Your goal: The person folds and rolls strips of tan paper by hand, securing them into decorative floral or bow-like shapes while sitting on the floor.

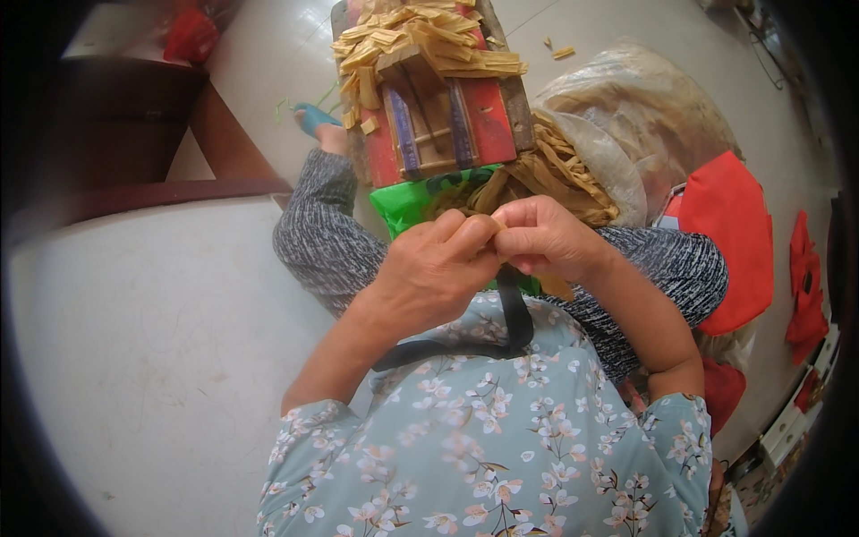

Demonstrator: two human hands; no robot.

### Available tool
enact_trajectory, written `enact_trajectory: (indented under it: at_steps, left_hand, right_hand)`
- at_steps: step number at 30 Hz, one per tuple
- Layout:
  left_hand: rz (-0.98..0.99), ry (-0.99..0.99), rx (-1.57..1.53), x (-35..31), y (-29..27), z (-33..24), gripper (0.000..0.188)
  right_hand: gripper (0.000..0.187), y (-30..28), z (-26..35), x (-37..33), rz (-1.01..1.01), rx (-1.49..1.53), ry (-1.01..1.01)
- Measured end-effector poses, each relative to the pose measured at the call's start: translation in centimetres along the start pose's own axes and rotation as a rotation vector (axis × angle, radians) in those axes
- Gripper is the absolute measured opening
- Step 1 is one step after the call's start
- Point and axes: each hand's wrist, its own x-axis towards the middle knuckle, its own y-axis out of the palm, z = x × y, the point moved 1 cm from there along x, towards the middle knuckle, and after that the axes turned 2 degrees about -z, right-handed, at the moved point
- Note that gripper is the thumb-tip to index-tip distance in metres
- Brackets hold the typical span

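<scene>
My left hand (437,268) and my right hand (557,240) meet above my lap, thumbs and fingertips pinched together. Between them is a thin tan strip (557,285), mostly hidden by the fingers; one end hangs below my right hand. Just beyond stands a low bench with a red board (490,112), on which a slotted wooden block (419,89) is fixed between purple-striped rails. Flat folded yellowish pieces (403,36) lie heaped at the board's far end. Long brown strips (568,170) spill toward my lap from the right.
A cloudy plastic sack (644,116) stands right of the bench, with a red bag (729,242) beside it. A green plastic bag (401,208) lies under the bench's near end. At the left is a white tabletop (152,358). A few loose pieces (562,53) lie on the floor.
</scene>
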Motion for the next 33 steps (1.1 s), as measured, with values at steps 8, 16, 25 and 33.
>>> enact_trajectory:
  at_steps: [8,16,25,33]
  left_hand:
    - [-0.463,-0.063,0.273,-0.5,1.2,1.0,0.013]
    - [-0.476,-0.245,-0.04,-1.6,2.7,2.1,0.016]
    - [-0.298,-0.346,-0.172,-2.1,3.5,0.7,0.021]
    - [-0.197,-1.003,-1.337,-2.4,4.0,2.0,0.012]
  right_hand:
    - [0.009,-0.5,-0.6,0.1,0.085,0.371,-0.126]
    - [0.014,-0.9,-0.4,0.5,-0.175,0.085,-0.154]
    - [0.036,-0.1,-1.1,0.9,-0.15,0.181,-0.235]
    - [0.042,-0.3,-1.3,0.3,-0.268,-0.361,-0.339]
